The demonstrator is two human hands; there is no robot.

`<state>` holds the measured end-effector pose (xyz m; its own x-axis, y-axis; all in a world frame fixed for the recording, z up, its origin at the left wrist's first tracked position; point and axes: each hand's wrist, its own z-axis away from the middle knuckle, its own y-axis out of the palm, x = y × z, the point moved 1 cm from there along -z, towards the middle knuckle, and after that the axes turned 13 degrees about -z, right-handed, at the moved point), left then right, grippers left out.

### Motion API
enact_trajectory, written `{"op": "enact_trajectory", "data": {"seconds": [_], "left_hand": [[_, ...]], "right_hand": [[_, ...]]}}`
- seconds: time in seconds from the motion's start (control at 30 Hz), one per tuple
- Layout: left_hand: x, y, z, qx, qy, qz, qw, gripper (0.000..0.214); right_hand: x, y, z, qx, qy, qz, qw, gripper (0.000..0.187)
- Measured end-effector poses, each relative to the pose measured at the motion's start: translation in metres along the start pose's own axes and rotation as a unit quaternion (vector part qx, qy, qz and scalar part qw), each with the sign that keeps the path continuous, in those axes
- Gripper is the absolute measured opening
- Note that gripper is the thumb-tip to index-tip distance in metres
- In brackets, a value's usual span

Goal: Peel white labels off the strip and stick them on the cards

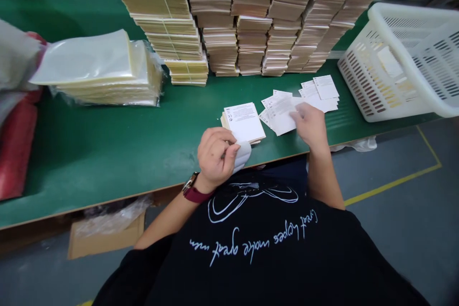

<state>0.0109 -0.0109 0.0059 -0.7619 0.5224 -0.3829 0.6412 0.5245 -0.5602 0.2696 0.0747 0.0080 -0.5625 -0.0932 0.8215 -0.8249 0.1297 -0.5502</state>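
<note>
My left hand (216, 158) is closed on a curled white paper sheet (243, 156), which sticks out past the fingers toward the table's front edge. Just beyond that hand, a small stack of printed white leaflets (244, 123) lies on the green tabletop. My right hand (311, 125) rests on a loose white sheet (281, 115) and pinches it between the fingers and thumb. Further loose printed sheets (319, 92) lie fanned out beyond the right hand. A wristwatch with a dark red strap (191, 188) sits on my left wrist.
Tall rows of stacked paper bundles (251, 19) stand along the back of the green table (100, 153). A plastic-wrapped stack (107, 71) lies at left beside red bags (14, 148). A white slotted plastic basket (390, 64) sits at right. A cardboard piece (107, 236) lies below the front edge.
</note>
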Motion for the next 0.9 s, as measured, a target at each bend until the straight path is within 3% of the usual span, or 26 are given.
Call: {"op": "enact_trajectory", "data": {"seconds": [0.13,0.2,0.27,0.33,0.43,0.53,0.63,0.8,0.9], "left_hand": [[-0.002,0.0,0.0,-0.012,-0.004,-0.01,1.0,0.017],[-0.002,0.002,0.003,-0.016,-0.011,-0.006,1.0,0.019],[-0.002,0.004,0.005,-0.022,-0.015,0.0,1.0,0.023],[-0.001,0.005,0.006,-0.037,-0.01,0.005,0.999,0.026],[0.001,0.006,0.007,-0.064,-0.004,0.013,0.998,0.028],[0.002,0.004,0.008,-0.08,-0.019,0.031,0.996,0.028],[0.002,0.001,0.007,-0.092,-0.034,0.061,0.993,0.027],[-0.004,-0.002,-0.002,-0.116,-0.065,0.134,0.982,0.027],[-0.01,-0.005,-0.01,-0.102,-0.07,0.14,0.982,0.027]], "right_hand": [[-0.015,-0.002,0.003,-0.021,0.017,-0.135,0.991,0.013],[-0.011,-0.004,0.006,-0.055,-0.003,-0.213,0.975,0.015],[0.004,0.0,0.01,-0.046,-0.026,-0.249,0.967,0.018],[0.027,0.012,0.015,-0.011,-0.054,-0.211,0.976,0.016],[0.06,0.036,0.024,0.016,-0.127,-0.031,0.991,0.01],[0.069,0.041,0.03,-0.041,-0.196,0.082,0.976,0.012],[0.048,0.023,0.023,-0.096,-0.178,0.063,0.977,0.01],[-0.007,0.008,0.001,-0.019,-0.031,0.04,0.999,0.011],[-0.026,0.008,-0.002,-0.041,0.006,-0.057,0.998,0.014]]}}
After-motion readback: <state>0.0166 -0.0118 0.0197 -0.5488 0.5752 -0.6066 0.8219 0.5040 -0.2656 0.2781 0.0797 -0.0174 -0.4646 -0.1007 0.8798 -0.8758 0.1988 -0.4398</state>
